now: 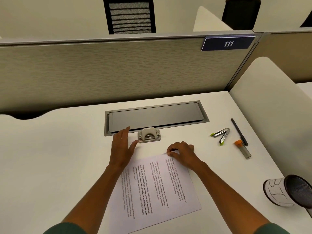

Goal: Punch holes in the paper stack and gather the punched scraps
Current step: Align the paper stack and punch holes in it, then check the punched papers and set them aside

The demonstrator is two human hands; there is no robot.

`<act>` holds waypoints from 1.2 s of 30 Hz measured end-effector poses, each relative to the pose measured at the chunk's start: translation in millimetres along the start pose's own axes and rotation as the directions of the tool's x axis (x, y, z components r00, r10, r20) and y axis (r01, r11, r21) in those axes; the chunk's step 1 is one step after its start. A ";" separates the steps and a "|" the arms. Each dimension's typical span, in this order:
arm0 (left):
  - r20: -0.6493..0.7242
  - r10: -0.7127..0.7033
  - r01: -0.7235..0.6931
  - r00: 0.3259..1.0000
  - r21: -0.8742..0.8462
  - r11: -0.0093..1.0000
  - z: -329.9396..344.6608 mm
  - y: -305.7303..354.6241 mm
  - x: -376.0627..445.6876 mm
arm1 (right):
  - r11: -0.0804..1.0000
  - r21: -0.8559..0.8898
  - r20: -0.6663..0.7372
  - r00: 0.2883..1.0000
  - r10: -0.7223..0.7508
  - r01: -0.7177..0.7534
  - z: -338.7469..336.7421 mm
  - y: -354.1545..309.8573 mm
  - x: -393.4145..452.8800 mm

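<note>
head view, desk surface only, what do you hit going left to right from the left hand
left hand → hole punch → right hand pinching the paper stack corner → stapler → orange-capped lead case → mesh cup lying on its side

Matt white desk [50, 157]; paper stack [157, 191] smooth; punch [149, 135] beige plastic w/ metal.

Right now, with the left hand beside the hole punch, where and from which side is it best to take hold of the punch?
Probably grip the hole punch across its rounded lever top, coming from its left end, where the open left hand already lies. Its paper slot faces the paper stack, so a grip across the top keeps that side free. The right hand pinches the stack's far corner.
</note>
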State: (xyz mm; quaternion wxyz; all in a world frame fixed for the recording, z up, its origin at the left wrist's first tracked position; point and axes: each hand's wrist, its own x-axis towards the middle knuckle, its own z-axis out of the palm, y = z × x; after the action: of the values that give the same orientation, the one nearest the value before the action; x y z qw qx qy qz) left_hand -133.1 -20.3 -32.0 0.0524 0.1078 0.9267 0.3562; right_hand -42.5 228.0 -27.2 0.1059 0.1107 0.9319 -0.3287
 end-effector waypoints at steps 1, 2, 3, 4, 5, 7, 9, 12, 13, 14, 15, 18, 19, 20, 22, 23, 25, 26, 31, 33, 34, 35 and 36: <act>-0.008 -0.011 0.011 1.000 -0.001 1.000 -3.4 -3.9 -5.3 | 1.000 -0.004 0.008 1.000 -0.007 0.007 2.8 -1.8 -3.2; -0.016 -0.020 0.020 1.000 0.001 1.000 -6.8 -7.7 -11.5 | 1.000 -0.009 0.014 1.000 -0.015 0.016 6.0 -3.8 -6.4; -0.023 -0.024 0.025 0.999 0.007 1.000 -10.4 -11.3 -18.6 | 1.000 -0.015 0.021 1.000 -0.024 0.024 9.1 -6.2 -9.8; -0.026 -0.026 0.026 0.999 0.013 1.000 -12.5 -15.0 -26.4 | 0.999 -0.022 0.027 0.999 -0.029 0.030 12.5 -8.1 -12.9; -0.024 -0.027 0.027 0.999 0.018 0.999 -14.9 -18.1 -36.5 | 0.999 -0.028 0.033 0.999 -0.034 0.035 15.5 -10.7 -16.8; -0.003 -0.039 0.039 0.999 0.034 0.999 -18.0 -22.8 -60.6 | 0.998 -0.038 0.048 0.998 -0.042 0.044 20.7 -15.3 -24.5; 0.017 -0.037 0.035 0.999 0.091 0.995 -18.4 -27.5 -85.6 | 0.998 -0.044 0.063 0.997 -0.053 0.056 24.4 -19.7 -31.3; 0.029 -0.019 0.014 0.999 0.170 0.985 -19.5 -31.6 -118.4 | 0.996 -0.042 0.097 0.992 -0.075 0.079 28.1 -26.7 -41.9; 0.032 -0.019 0.013 0.999 0.183 0.983 -20.3 -31.6 -126.7 | 0.995 -0.044 0.110 0.991 -0.082 0.087 29.6 -29.0 -45.1; 0.038 -0.017 0.010 0.999 0.190 0.982 -20.6 -31.0 -132.5 | 0.995 -0.043 0.122 0.989 -0.089 0.094 31.2 -30.6 -47.3; 0.046 -0.019 0.010 0.999 0.192 0.981 -21.8 -29.5 -138.1 | 0.994 -0.040 0.133 0.986 -0.096 0.102 32.8 -32.6 -49.9; 0.068 -0.031 0.019 0.997 0.178 0.984 -24.9 -23.7 -152.9 | 0.992 -0.029 0.159 0.981 -0.113 0.119 37.4 -37.8 -56.0; 0.073 -0.042 0.028 0.996 0.176 0.984 -25.4 -22.3 -156.9 | 0.992 -0.029 0.167 0.979 -0.114 0.121 38.4 -39.2 -57.0; 0.076 -0.058 0.044 0.995 0.175 0.984 -26.2 -21.6 -161.8 | 0.992 -0.031 0.177 0.977 -0.116 0.124 39.5 -41.5 -58.1; 0.086 -0.087 0.071 0.992 0.171 0.983 -27.4 -21.3 -171.3 | 0.991 -0.032 0.197 0.973 -0.118 0.127 40.6 -46.1 -59.0; 0.091 -0.093 0.076 0.992 0.172 0.982 -27.7 -21.6 -176.4 | 0.991 -0.029 0.209 0.970 -0.120 0.129 41.2 -48.7 -59.1; 0.094 -0.106 0.090 0.990 0.166 0.982 -27.9 -22.7 -185.6 | 0.990 -0.028 0.240 0.962 -0.128 0.139 42.0 -55.0 -58.7; 0.091 -0.118 0.103 0.989 0.160 0.982 -28.0 -23.5 -190.5 | 0.989 -0.030 0.257 0.957 -0.134 0.147 43.0 -58.8 -58.5; 0.049 -0.198 0.190 0.979 0.140 0.972 -31.8 -31.3 -210.0 | 0.985 0.039 0.339 0.925 -0.173 0.170 54.0 -80.9 -59.2; 0.042 -0.226 0.219 0.973 0.134 0.966 -35.1 -35.6 -215.0 | 0.980 0.074 0.362 0.910 -0.201 0.187 59.4 -90.4 -60.3; 0.042 -0.231 0.224 0.972 0.133 0.966 -36.6 -37.6 -216.5 | 0.977 0.088 0.368 0.904 -0.215 0.196 61.9 -95.7 -60.6; 0.044 -0.234 0.227 0.971 0.130 0.965 -38.1 -39.8 -218.5 | 0.974 0.095 0.372 0.900 -0.228 0.207 64.6 -101.0 -61.4; 0.048 -0.239 0.232 0.970 0.123 0.965 -39.5 -41.6 -220.0 | 0.972 0.094 0.373 0.897 -0.236 0.217 67.3 -106.8 -61.6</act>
State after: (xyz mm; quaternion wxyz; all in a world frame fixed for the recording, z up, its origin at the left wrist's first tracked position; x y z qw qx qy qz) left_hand 67.0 -128.1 -26.3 0.1169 0.0109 0.9500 0.2893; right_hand -4.9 95.7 1.1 0.2432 -0.0618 0.8915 -0.3772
